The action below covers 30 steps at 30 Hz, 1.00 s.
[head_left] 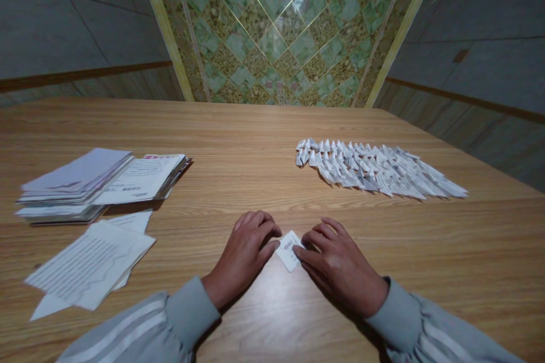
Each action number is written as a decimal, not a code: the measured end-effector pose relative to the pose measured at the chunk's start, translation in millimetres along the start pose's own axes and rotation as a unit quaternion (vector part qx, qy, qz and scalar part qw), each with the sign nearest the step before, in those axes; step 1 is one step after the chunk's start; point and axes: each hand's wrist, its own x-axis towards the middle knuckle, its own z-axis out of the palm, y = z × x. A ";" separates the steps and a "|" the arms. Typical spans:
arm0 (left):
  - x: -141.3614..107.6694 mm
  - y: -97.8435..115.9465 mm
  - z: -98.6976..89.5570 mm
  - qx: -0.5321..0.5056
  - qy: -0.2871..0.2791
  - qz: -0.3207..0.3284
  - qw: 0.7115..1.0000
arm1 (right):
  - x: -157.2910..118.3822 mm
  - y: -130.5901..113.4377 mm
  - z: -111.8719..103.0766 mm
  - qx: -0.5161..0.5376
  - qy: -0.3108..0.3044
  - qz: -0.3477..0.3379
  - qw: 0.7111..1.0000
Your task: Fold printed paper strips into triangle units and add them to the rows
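A small square of folded white paper (289, 258) with printing on it lies on the table in front of me, turned so one corner points toward me. The thumb and index finger of my left hand (249, 252) close at its left corner. On the right side, my right hand (340, 261) has its thumb pressed on the face of the paper and its fingers curled at the edge. The fingertips partly cover both side corners.
Folded paper pieces (366, 167) stand in rows at the right back. A stack of papers (80, 178) lies at the left, with loose printed sheets (91, 264) nearer me. The wooden table (230, 136) reaches back toward a tiled wall (276, 28).
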 end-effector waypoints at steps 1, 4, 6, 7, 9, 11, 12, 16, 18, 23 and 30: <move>0.1 1.4 0.0 0.006 0.001 0.001 1.000 | 0.0 -0.5 0.4 -0.001 0.000 0.001 1.000; 0.8 4.5 0.7 0.014 0.006 0.002 1.000 | 0.5 -2.8 1.7 0.008 0.001 0.002 1.000; 1.3 4.8 1.7 0.006 0.007 0.001 1.000 | 1.2 -3.7 2.4 0.024 0.007 0.010 1.000; 1.4 4.5 2.4 -0.002 0.007 0.000 1.000 | 1.7 -3.7 2.8 0.037 0.011 0.016 0.999; 1.2 3.6 4.0 -0.023 0.005 0.003 1.000 | 2.5 -3.1 4.0 0.075 0.020 0.035 0.996; 0.7 2.5 5.5 -0.041 0.001 0.013 0.999 | 3.2 -1.9 5.8 0.127 0.030 0.062 0.990; 0.5 2.1 6.1 -0.045 -0.003 0.019 0.999 | 3.5 -1.3 6.7 0.152 0.035 0.078 0.985; 0.4 1.3 6.7 -0.034 0.001 0.017 0.999 | 5.6 -1.0 10.8 0.192 0.055 0.146 0.969; 0.7 1.1 6.7 -0.030 0.011 0.018 0.999 | 7.6 -2.1 13.4 0.187 0.061 0.164 0.967; -0.2 -0.7 8.8 -0.034 0.026 0.021 0.999 | 12.5 -4.2 19.6 0.182 0.066 0.176 0.965; -2.3 -0.9 9.9 -0.132 0.026 -0.025 0.991 | 10.5 -5.9 11.6 0.245 0.135 0.100 0.955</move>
